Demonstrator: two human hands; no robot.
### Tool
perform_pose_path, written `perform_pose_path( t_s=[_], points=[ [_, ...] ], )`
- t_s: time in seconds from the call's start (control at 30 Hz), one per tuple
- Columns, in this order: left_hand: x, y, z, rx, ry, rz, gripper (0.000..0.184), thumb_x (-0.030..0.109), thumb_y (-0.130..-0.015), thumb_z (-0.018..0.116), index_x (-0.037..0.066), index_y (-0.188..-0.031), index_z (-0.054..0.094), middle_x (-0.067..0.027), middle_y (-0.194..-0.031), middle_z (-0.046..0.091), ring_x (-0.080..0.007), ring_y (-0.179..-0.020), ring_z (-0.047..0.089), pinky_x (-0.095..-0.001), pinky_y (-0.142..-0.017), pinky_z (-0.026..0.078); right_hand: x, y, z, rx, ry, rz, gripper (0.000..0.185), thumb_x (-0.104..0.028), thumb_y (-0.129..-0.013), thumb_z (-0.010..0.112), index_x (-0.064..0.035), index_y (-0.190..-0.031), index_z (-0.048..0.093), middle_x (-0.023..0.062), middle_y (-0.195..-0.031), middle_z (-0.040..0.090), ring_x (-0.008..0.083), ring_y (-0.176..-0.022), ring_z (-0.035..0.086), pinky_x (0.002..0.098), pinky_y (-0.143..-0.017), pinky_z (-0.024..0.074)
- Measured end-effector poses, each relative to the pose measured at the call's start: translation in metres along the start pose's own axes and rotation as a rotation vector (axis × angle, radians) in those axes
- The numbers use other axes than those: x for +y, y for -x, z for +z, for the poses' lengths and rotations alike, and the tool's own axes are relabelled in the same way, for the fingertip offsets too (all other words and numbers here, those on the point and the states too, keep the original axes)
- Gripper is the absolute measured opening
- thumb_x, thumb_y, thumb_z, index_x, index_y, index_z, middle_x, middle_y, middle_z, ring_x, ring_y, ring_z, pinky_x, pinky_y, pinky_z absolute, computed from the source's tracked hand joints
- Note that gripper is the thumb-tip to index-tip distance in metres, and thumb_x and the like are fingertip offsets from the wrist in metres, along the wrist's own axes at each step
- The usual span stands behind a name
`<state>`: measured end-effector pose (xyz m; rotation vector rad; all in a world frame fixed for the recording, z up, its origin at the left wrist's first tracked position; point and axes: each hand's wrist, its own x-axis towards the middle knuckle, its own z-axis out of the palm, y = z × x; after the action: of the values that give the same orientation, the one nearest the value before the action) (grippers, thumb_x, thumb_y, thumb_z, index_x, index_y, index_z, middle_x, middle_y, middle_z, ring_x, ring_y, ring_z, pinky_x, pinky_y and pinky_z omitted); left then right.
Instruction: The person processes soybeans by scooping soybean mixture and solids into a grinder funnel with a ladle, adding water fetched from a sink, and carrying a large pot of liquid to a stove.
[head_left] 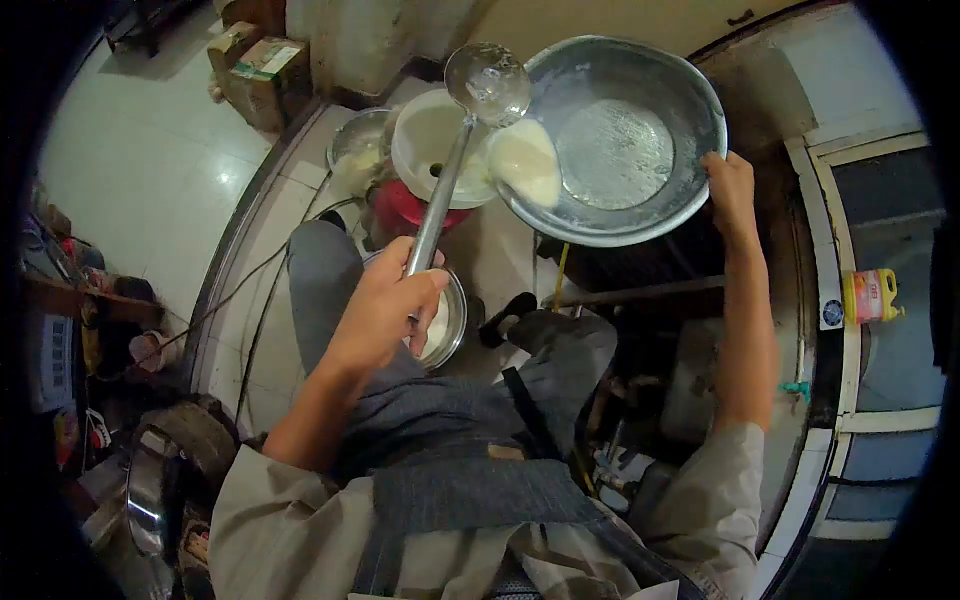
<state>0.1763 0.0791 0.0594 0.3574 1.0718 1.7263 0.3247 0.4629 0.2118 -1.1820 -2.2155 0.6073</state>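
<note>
My left hand (pixel 390 300) is closed round the long handle of a metal ladle (pixel 447 190). The ladle's round bowl is up at the far end, wet and shiny. With my right hand (pixel 730 190) I grip the right rim of a wide metal basin (pixel 690 130), which tilts toward the left. A pool of pale, creamy liquid (pixel 527 165) lies at its left edge. Just left of the basin is a white plastic funnel-like bowl (pixel 408 140) with a dark hole, above a red container (pixel 405 208). Partly behind my left hand sits a steel pot (pixel 458 320) with whitish contents.
Behind the white bowl stands another metal bowl (pixel 345 135). Cardboard boxes (pixel 268 75) are at the far left, and a cable (pixel 262 262) runs along the floor. A yellow bottle (pixel 872 296) is at the right by a framed glass panel. Metal pans (pixel 150 490) crowd the lower left.
</note>
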Motion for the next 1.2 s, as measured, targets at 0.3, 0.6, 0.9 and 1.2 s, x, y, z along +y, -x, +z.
perform_pose_path(
  t_s=[0.3,0.6,0.9,1.2],
  points=[
    [-0.001,-0.001,-0.001,0.011,-0.010,0.019,0.030,0.019,-0.086,0.056,-0.001,-0.105,0.046,-0.0036,-0.058,0.047,-0.0109,-0.041,0.042,-0.0256,-0.032,0.033,0.002,0.000,0.004,0.046,-0.017,-0.076,0.017,-0.013,-0.075,0.056,0.0028,-0.067,0.058,0.0033,-0.060,0.055,0.0132,-0.050,0.049,0.0311,-0.044,0.0368],
    [0.000,0.000,-0.001,0.003,0.009,0.023,0.029,0.016,-0.085,0.055,-0.002,-0.105,0.046,-0.0045,-0.057,0.047,-0.0119,-0.038,0.040,-0.0254,-0.033,0.031,0.005,0.008,0.001,0.043,-0.068,0.103,0.018,-0.014,-0.074,0.059,0.0038,-0.070,0.059,0.0060,-0.062,0.056,0.0153,-0.053,0.050,0.0351,-0.048,0.0398],
    [0.004,0.002,0.003,0.059,-0.068,0.011,0.033,0.018,-0.085,0.053,-0.004,-0.108,0.046,-0.0027,-0.057,0.044,-0.0090,-0.037,0.036,-0.0230,-0.031,0.036,0.044,0.006,-0.007,0.007,-0.167,0.253,0.016,-0.016,-0.075,0.060,-0.0003,-0.076,0.059,0.0065,-0.068,0.055,0.0173,-0.058,0.052,0.0348,-0.046,0.0404],
    [0.000,-0.001,0.000,0.022,-0.018,0.041,0.035,0.020,-0.085,0.054,-0.004,-0.109,0.046,-0.0025,-0.055,0.043,-0.0078,-0.037,0.034,-0.0232,-0.032,0.037,0.012,0.011,-0.007,0.017,-0.140,0.205,0.016,-0.015,-0.077,0.058,0.0009,-0.078,0.060,0.0050,-0.063,0.056,0.0151,-0.051,0.051,0.0328,-0.043,0.0390]
  ],
)
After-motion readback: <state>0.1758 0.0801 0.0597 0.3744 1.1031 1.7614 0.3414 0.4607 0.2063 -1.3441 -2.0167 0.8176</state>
